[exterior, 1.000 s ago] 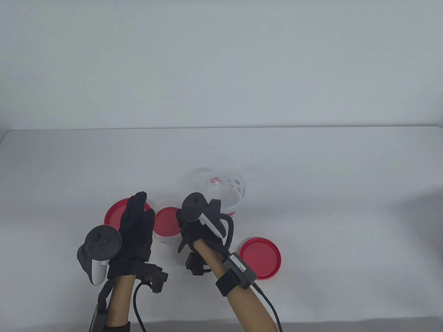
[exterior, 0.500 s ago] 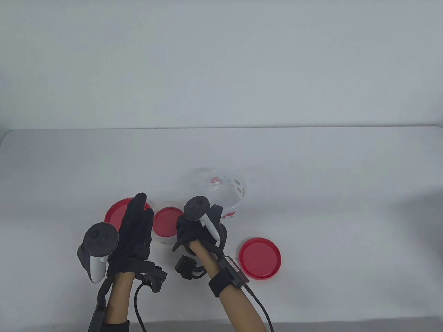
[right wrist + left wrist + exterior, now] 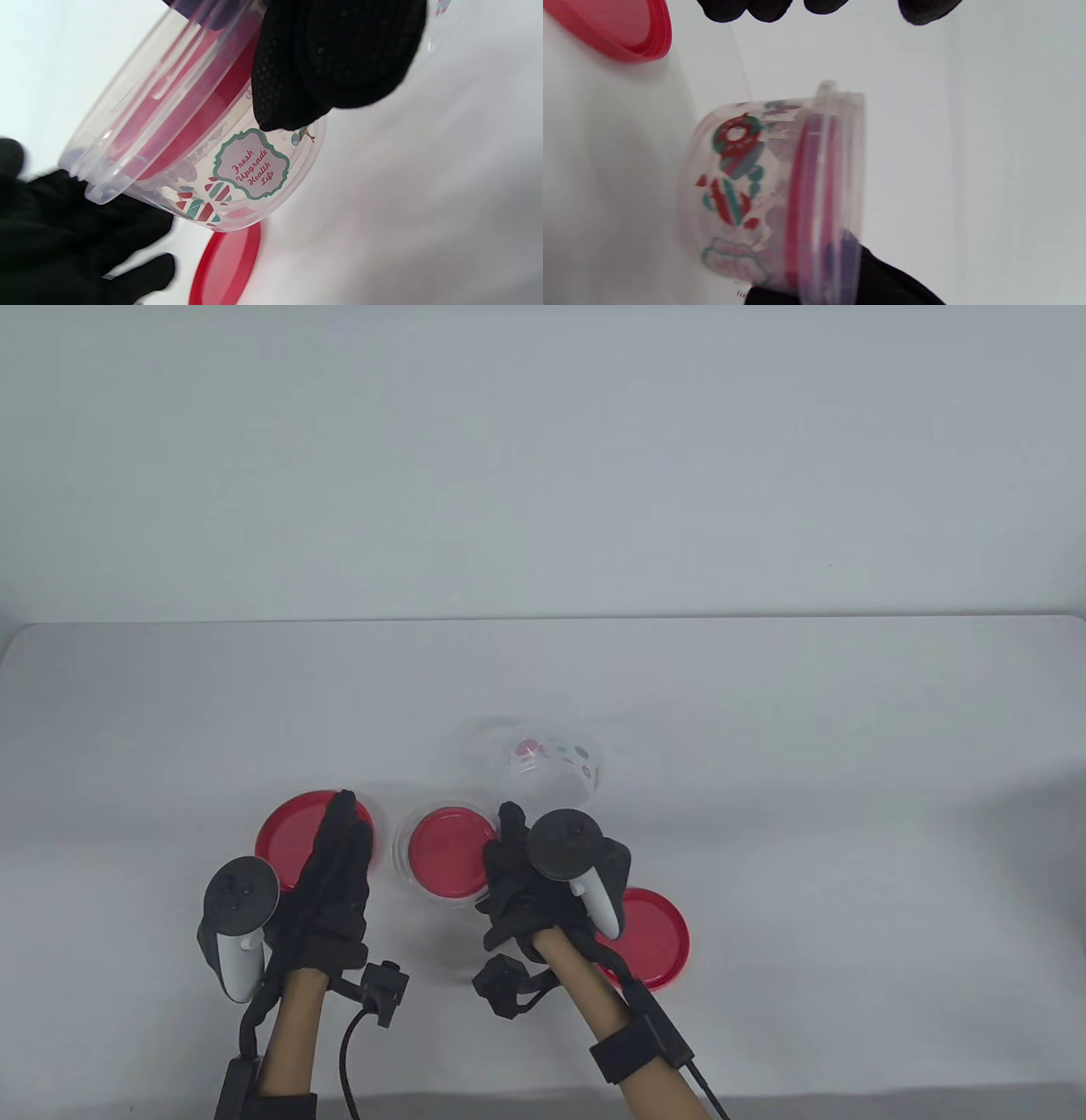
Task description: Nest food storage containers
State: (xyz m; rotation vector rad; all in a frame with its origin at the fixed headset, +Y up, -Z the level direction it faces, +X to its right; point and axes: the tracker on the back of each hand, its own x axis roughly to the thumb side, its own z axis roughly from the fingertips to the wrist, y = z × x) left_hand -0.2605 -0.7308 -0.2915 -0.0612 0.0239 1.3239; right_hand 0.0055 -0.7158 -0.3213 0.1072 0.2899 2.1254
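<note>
A small clear printed container [image 3: 445,853] has a red lid lying inside it. My right hand [image 3: 509,857] grips it by its right rim and holds it tilted above the table. In the right wrist view my fingers [image 3: 335,59] clamp over the rim of the container [image 3: 237,169]. My left hand [image 3: 339,831] lies flat and open, empty, over a red lid [image 3: 293,831] to the container's left. The left wrist view shows the container [image 3: 746,186] side-on, below my fingertips [image 3: 818,5]. A larger clear printed container [image 3: 556,768] stands open just behind.
Another red lid [image 3: 657,937] lies flat on the white table [image 3: 806,814], right of my right wrist. The left red lid also shows in the left wrist view [image 3: 619,29] and the right wrist view [image 3: 225,267].
My right hand has taken the small container by its rim, lifted it and shifted it right; my right arm swung right. My left hand has hardly moved.
</note>
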